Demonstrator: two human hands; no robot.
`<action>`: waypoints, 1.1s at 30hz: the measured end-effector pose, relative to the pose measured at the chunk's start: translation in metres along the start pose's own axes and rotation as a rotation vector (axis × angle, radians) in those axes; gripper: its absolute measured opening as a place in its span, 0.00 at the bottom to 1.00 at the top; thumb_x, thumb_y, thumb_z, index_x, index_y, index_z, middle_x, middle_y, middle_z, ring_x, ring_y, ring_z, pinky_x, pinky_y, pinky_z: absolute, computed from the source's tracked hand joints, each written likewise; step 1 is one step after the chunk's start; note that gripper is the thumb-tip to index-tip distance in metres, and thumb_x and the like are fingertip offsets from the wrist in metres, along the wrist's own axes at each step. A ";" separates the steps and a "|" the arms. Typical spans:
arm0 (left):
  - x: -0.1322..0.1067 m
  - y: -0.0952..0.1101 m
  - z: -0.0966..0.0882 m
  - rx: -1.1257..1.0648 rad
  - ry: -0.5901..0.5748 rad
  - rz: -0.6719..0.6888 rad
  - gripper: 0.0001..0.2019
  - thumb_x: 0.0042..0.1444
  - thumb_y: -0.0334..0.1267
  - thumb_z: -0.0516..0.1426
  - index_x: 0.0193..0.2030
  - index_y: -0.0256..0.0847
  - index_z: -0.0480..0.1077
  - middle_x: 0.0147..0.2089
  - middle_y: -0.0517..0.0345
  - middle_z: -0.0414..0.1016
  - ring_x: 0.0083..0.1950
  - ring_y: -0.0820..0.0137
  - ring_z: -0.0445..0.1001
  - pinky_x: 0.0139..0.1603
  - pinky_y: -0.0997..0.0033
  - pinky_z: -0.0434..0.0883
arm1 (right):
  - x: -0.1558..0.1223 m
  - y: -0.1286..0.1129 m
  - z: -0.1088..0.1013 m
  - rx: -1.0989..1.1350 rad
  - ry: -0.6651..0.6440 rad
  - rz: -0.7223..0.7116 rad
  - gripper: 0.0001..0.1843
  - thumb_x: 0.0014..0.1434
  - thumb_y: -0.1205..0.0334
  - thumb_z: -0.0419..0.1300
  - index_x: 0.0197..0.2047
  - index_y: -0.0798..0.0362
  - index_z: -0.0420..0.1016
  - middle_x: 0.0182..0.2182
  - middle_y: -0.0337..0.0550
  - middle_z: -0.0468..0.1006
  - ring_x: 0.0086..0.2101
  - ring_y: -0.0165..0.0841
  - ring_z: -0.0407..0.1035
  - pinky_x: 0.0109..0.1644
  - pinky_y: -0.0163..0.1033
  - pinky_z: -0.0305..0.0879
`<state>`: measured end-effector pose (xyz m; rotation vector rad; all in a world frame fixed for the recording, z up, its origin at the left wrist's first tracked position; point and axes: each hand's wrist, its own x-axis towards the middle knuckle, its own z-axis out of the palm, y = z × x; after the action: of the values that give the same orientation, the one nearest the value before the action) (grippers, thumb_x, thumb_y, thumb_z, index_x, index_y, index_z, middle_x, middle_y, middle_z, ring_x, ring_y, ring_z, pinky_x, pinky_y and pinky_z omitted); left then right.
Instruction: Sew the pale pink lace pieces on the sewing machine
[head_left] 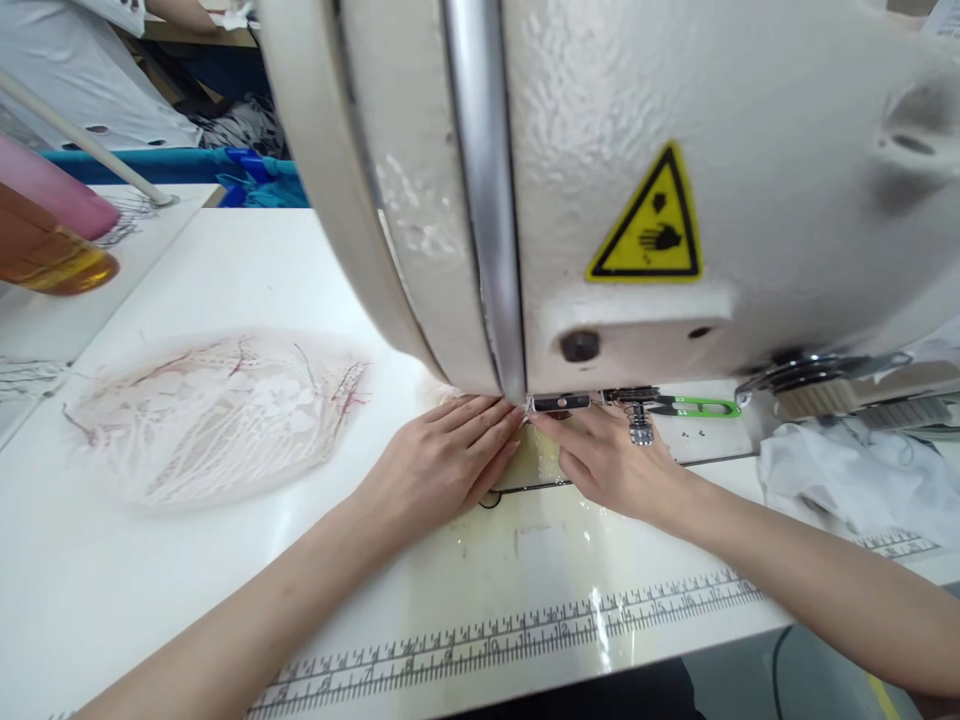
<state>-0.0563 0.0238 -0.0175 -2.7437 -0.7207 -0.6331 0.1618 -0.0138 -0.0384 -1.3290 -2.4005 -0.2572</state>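
A sewing machine (622,150) with a yellow warning label fills the upper right. Beneath its head, my left hand (461,450) lies flat on the bed, fingers stretched out and close together. A pale bit of cloth (444,392) shows just beyond it; most of it is hidden. My right hand (619,455) is on the other side of the needle area, its index finger reaching toward my left fingertips and its thumb apart. Metal machine parts cover some of its fingers. Whatever lies under either hand is too hidden to name.
A pale lace piece (225,420) with red thread ends lies on the left of the white table (322,600). Green thread snips (697,407) rest behind my right hand. White cloth (847,475) is bunched at right. Thread cones (60,190) stand at left; a person's white clothing (90,80) shows behind.
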 end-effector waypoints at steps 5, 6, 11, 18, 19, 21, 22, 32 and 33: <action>0.002 0.000 0.001 0.026 0.009 0.006 0.11 0.63 0.34 0.53 0.46 0.32 0.75 0.47 0.51 0.80 0.48 0.61 0.79 0.48 0.60 0.78 | 0.002 0.000 0.001 0.000 0.028 -0.028 0.20 0.64 0.67 0.49 0.56 0.48 0.71 0.46 0.42 0.78 0.44 0.41 0.70 0.27 0.37 0.55; 0.002 0.000 0.002 0.033 0.011 0.006 0.11 0.63 0.34 0.53 0.46 0.33 0.75 0.47 0.51 0.80 0.48 0.61 0.79 0.48 0.60 0.78 | 0.002 0.000 0.002 -0.009 0.034 -0.035 0.20 0.64 0.67 0.49 0.56 0.49 0.71 0.44 0.43 0.79 0.43 0.40 0.70 0.29 0.38 0.56; 0.003 0.001 0.003 0.059 0.006 -0.006 0.12 0.64 0.35 0.53 0.46 0.33 0.75 0.47 0.50 0.79 0.48 0.61 0.79 0.47 0.61 0.79 | 0.005 -0.001 0.001 -0.036 0.059 -0.060 0.20 0.63 0.69 0.50 0.56 0.52 0.71 0.40 0.43 0.79 0.45 0.41 0.70 0.34 0.39 0.59; 0.005 0.004 0.002 0.068 -0.004 -0.026 0.13 0.63 0.37 0.53 0.46 0.33 0.75 0.48 0.48 0.79 0.49 0.61 0.78 0.49 0.62 0.78 | 0.008 0.001 -0.002 -0.032 0.049 -0.062 0.19 0.64 0.68 0.48 0.53 0.55 0.74 0.37 0.48 0.79 0.44 0.42 0.69 0.50 0.49 0.61; 0.005 0.004 0.002 0.063 -0.007 -0.030 0.13 0.64 0.37 0.53 0.47 0.33 0.75 0.48 0.48 0.79 0.49 0.61 0.78 0.50 0.61 0.77 | 0.007 0.002 -0.001 -0.023 0.043 -0.054 0.19 0.63 0.67 0.48 0.54 0.53 0.74 0.38 0.47 0.79 0.42 0.41 0.70 0.50 0.50 0.60; 0.004 0.004 0.002 0.056 -0.016 -0.045 0.13 0.64 0.38 0.53 0.48 0.33 0.75 0.48 0.48 0.79 0.50 0.60 0.78 0.50 0.61 0.77 | 0.006 0.006 0.001 0.022 0.020 -0.041 0.20 0.62 0.67 0.50 0.53 0.49 0.74 0.39 0.46 0.78 0.39 0.39 0.70 0.50 0.49 0.61; 0.004 0.004 0.003 0.057 -0.018 -0.049 0.14 0.64 0.38 0.53 0.48 0.34 0.74 0.48 0.48 0.79 0.51 0.60 0.77 0.50 0.61 0.77 | 0.006 0.008 0.002 0.050 0.002 -0.035 0.20 0.61 0.67 0.50 0.53 0.47 0.74 0.40 0.45 0.78 0.38 0.38 0.70 0.49 0.48 0.61; 0.002 0.005 0.003 0.088 -0.049 -0.115 0.16 0.65 0.42 0.51 0.49 0.34 0.74 0.49 0.46 0.78 0.53 0.58 0.75 0.49 0.59 0.76 | 0.006 0.011 0.001 0.142 0.015 0.115 0.19 0.62 0.66 0.48 0.50 0.45 0.74 0.35 0.38 0.80 0.34 0.34 0.71 0.40 0.41 0.61; 0.002 0.006 0.002 0.085 -0.060 -0.135 0.16 0.65 0.42 0.51 0.49 0.35 0.74 0.49 0.47 0.78 0.54 0.58 0.75 0.49 0.59 0.75 | 0.006 0.011 0.000 0.146 0.017 0.120 0.18 0.62 0.66 0.48 0.50 0.45 0.73 0.35 0.37 0.80 0.33 0.34 0.71 0.39 0.41 0.60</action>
<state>-0.0514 0.0205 -0.0196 -2.6631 -0.9306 -0.5356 0.1683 -0.0036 -0.0365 -1.3907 -2.2681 -0.0590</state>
